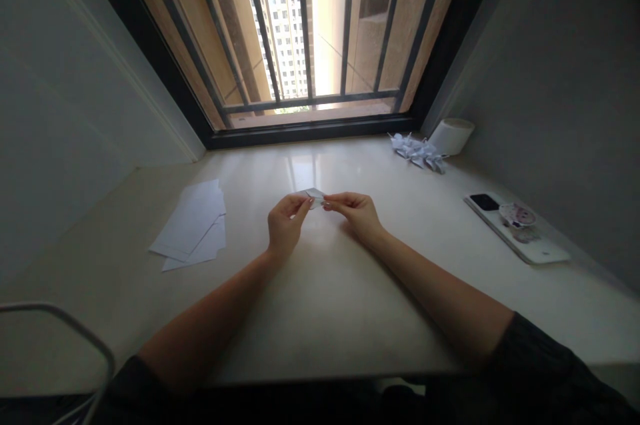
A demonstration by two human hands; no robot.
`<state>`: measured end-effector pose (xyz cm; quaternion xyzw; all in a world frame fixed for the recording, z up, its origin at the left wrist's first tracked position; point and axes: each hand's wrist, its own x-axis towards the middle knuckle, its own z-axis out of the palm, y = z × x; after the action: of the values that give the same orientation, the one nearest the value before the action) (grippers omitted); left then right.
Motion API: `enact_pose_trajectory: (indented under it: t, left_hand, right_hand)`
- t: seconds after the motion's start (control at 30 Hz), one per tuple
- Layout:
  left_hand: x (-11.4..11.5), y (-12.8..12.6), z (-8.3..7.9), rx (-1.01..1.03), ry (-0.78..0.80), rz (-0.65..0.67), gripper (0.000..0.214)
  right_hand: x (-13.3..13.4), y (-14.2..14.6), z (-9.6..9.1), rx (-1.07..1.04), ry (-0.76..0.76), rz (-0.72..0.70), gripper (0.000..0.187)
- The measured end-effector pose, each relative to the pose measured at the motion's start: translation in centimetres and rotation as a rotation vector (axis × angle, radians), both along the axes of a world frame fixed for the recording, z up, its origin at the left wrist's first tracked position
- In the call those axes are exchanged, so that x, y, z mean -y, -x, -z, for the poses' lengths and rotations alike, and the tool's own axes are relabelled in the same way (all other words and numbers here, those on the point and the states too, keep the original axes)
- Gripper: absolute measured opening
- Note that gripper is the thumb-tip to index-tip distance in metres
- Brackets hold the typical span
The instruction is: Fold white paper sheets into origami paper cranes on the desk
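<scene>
A small folded paper [315, 193] sits between the fingertips of both hands, its left edge in one pinch and its right edge in the other, with the middle and a creased upper part showing beyond the fingers. The left hand [284, 225] has its thumb and forefinger drawn together on the paper, the thumb on the near side. The right hand [363, 217] pinches the other edge just as narrowly, thumb below the forefinger. Gripping from opposite edges probably steadies so small a piece and leaves its creases in sight. Whether the paper touches the sill [320, 298] beneath the fingers I cannot tell.

Left of the left fingers, and well apart from them, a few white sheets [187, 218] lie flat and overlapping, perhaps set to that side so the forearms do not cover them. Beyond the right fingers and farther right is a pile [417, 151] of small pointed paper pieces, likely bunched there so they stay together out of the hands' way. Just beside it stands what looks like a white cup [453, 137]. Nearer, well to the right of the right fingers, a phone [517, 228] lies back up. Straight ahead of the fingers is a barred window [313, 126].
</scene>
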<state>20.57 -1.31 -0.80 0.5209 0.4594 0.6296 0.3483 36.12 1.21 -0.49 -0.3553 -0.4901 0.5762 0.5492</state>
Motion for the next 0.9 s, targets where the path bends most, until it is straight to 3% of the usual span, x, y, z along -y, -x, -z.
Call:
enact_pose_trajectory:
  t: [0.9]
  left_hand:
    - [0.10, -0.12, -0.24, -0.009, 0.028, -0.019, 0.023]
  right_hand:
    - [0.15, 0.18, -0.01, -0.069, 0.003, -0.016, 0.034]
